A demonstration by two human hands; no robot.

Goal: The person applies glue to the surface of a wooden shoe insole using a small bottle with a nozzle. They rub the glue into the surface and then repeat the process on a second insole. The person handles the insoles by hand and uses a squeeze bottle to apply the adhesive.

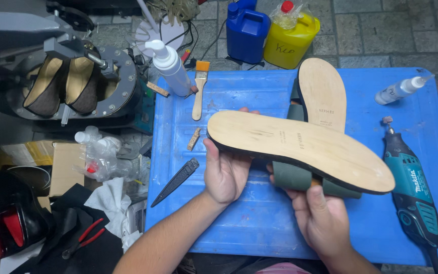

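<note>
- Head view, looking down on a blue plastic tabletop (pixel 229 223) with a ribbed, scuffed surface.
- Left hand (pixel 225 170) grips the heel end of a sandal (pixel 300 148), thumb on the edge and fingers wrapped beneath; the sole is turned upward toward the camera, apparently to expose it for checking.
- Right hand (pixel 320 215) supports the same sandal from below near its middle, fingers closed around a dark green strap (pixel 292 177). Both hands are clenched on the piece; it is lifted clear of the tabletop.
- The sandal's sole is pale tan, smooth and flat, leather-like, with a thin black rim and a faint stamped mark.
- A second sandal (pixel 323 94) lies sole-up on the tabletop behind the first, partly overlapped by it in the view.
- A teal rotary tool (pixel 412 195) with a small grinding tip rests on the right side, well apart from the hands.
- A flat paintbrush (pixel 199 89) with wooden handle, a white pump bottle (pixel 171 63) and a dark blade-shaped tool (pixel 177 181) lie along the left side.
- A small white squeeze bottle (pixel 401 90) lies tipped at the far right corner.
- Blue jug (pixel 247 30) and yellow jug (pixel 291 35) stand on the paved floor beyond.
- A round grey press (pixel 74 81) at left holds two brown shoes.
</note>
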